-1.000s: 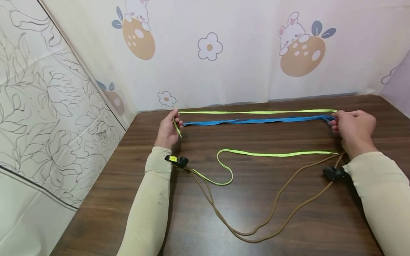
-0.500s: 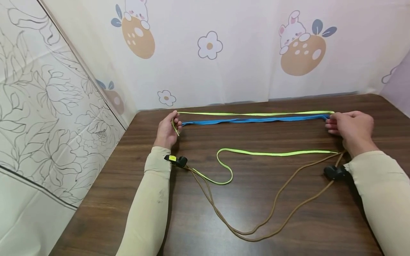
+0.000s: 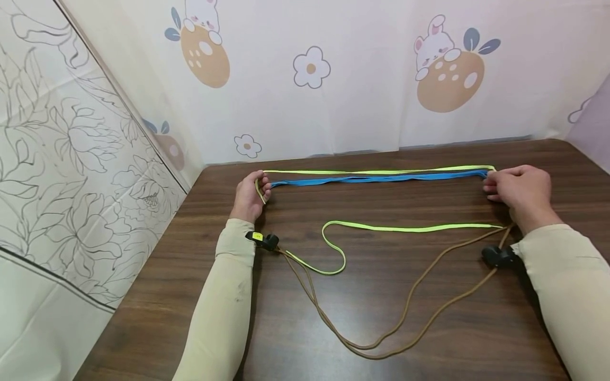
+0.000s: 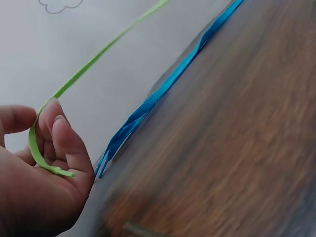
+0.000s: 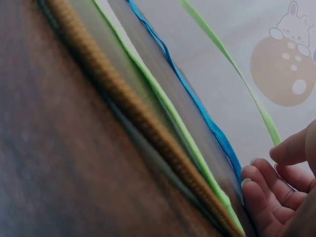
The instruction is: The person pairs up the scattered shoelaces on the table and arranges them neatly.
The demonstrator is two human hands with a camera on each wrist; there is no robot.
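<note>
A flat yellow-green shoelace (image 3: pixel 381 172) is stretched between my two hands near the back of the table. My left hand (image 3: pixel 249 197) pinches it between thumb and finger, and a short tail of it hangs over the palm in the left wrist view. At the other end my right hand (image 3: pixel 524 193) pinches it with thumb and forefinger. Just in front runs a blue shoelace (image 3: pixel 371 179), folded lengthwise in several strands. Its two tips show beside the left hand in the left wrist view, and its right end lies by the right hand's lower fingers (image 5: pixel 261 197).
On the dark wooden table (image 3: pixel 200 317) a second yellow-green shoelace (image 3: pixel 405 229) lies in an S-curve. A brown round cord (image 3: pixel 359 349) loops toward the front, its ends near both wrists. A printed cloth (image 3: pixel 357 106) hangs behind the table.
The right hand has moved slightly left, and the yellow-green shoelace has come down nearer the blue one. The left hand has lowered a little. The laces nearer the front have not moved.
</note>
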